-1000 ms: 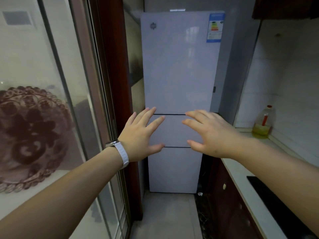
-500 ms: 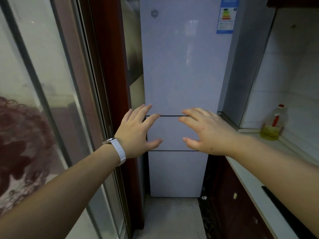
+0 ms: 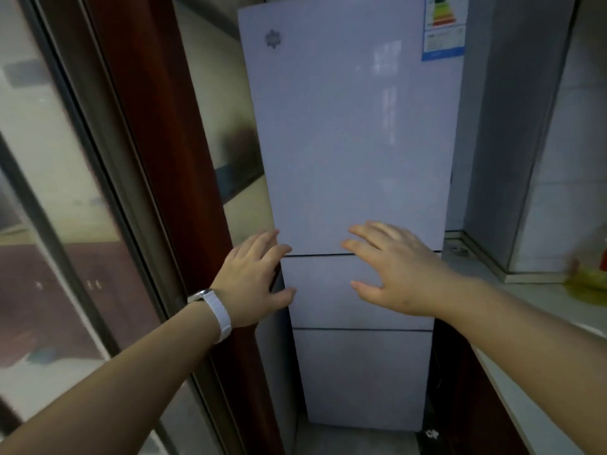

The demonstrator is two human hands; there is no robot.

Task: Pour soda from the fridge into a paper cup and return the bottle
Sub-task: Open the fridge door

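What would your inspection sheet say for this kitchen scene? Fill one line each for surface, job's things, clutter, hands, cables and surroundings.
Surface: pale counter runs along the right, beside the fridge.
Job's things: fridge stands ahead with all three doors closed; no soda bottle or cup seen.
Clutter: blurred yellow bottle on the counter at the right edge.
Hands: left hand and right hand both open, fingers spread, raised before the fridge; contact cannot be told. White wristband on the left wrist.
Cables: nothing seen.
Surroundings: glass door with a dark red frame on the left; energy label on the top fridge door.
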